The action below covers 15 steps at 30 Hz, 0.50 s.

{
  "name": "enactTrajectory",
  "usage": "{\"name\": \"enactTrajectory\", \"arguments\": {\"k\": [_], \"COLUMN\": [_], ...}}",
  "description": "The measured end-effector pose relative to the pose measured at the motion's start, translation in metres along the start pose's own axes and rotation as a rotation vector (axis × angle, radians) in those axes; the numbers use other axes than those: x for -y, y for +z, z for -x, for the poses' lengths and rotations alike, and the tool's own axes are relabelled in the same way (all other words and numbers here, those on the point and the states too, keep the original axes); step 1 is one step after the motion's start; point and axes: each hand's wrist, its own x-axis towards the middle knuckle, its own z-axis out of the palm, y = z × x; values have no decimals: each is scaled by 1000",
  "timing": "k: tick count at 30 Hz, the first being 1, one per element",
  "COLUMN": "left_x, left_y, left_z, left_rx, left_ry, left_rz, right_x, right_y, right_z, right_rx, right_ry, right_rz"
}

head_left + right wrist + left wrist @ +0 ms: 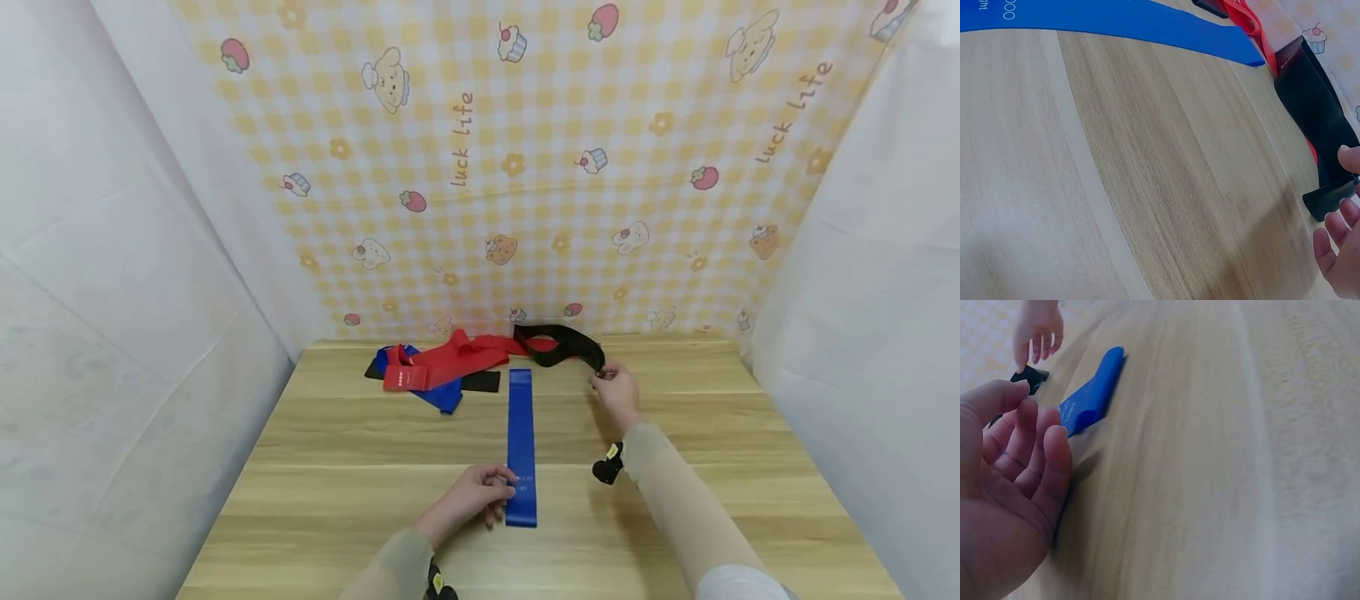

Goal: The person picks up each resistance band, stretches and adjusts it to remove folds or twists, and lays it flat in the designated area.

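My right hand (620, 394) pinches the near end of a black resistance band (573, 343) at the back of the table. The rest of that band loops leftward over a red band, and in the right wrist view its wide strip (1310, 84) runs up from the thumb. A blue resistance band (521, 433) lies flat and lengthwise in the middle, with small white print near its front end. Beside that printed part is my left hand (476, 493), its fingers loosely bent. The left wrist view shows the palm (1010, 506) with nothing in it.
At the back left, red bands (457, 358) overlap another blue band (442, 397) and a black one (482, 382). A checked cloth (517, 192) with cartoon prints hangs behind the wooden table (360, 492). White sheets (112, 317) close off both sides.
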Motion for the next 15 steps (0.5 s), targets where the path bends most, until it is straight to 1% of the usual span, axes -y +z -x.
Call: {"name": "enactTrajectory", "arguments": {"k": [5,11,15], "left_x": [-5,-16,-20], "left_y": [-7,-12,-15], "left_z": [-4,-19,-27], "left_rx": [-54,-137,-163], "left_ry": [-3,23,26], "left_rz": [-22,4,15], "right_x": [0,0,-1], "right_y": [3,3,2], "right_z": [2,3,2], "right_rx": [15,14,11], "right_ry": [21,41,22], "right_rz": [2,6,32]}}
